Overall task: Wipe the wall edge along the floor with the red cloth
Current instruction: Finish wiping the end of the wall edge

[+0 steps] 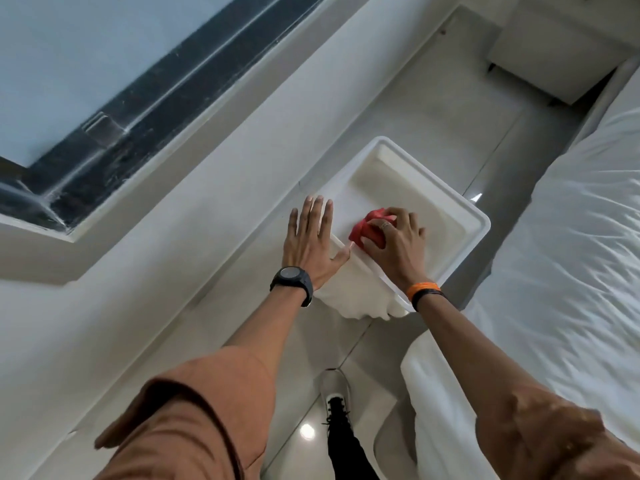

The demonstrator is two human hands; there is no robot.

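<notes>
Head view: the right hand (394, 242) bunches the red cloth (367, 228) in curled fingers, inside a white tub (479, 221) on the floor. The left hand (311, 240) lies flat, fingers spread, empty, against the tub's rim beside the wall (194, 216).

Soft, even daylight from the window (104, 81), up and left of the hands (349, 244). Small bright glare spots on the glossy floor (307, 432) below them. Faint shadows only. Strong wide-angle bending toward the edges; slight softness on the near sleeves (180, 427).
</notes>
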